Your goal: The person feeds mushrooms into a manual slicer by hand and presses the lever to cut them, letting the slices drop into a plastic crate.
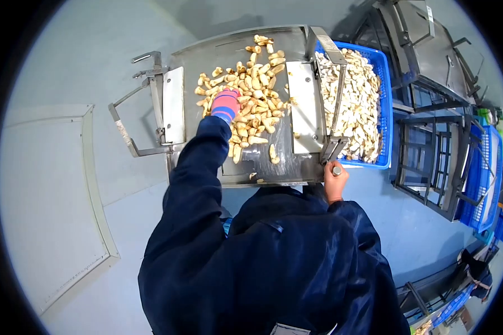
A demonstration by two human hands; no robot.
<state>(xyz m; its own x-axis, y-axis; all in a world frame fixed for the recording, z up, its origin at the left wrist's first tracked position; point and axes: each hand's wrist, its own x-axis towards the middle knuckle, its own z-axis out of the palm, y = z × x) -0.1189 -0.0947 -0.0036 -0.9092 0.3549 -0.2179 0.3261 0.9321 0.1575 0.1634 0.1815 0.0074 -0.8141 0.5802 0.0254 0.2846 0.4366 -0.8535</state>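
The stainless-steel counter (296, 170) carries a loose heap of whole mushrooms (257, 106), a small scrap (252, 176) near the front edge, and white boards (305, 111) along both sides.

Pink glove (226, 105) striped blue, cream mushrooms (256, 82) mottled brown on a grey counter (192, 70), bright blue basket (387, 111) beside that counter, navy jacket (296, 251)

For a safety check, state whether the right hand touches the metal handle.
Touching: the head view shows the right hand curled around the metal handle, its round end showing.
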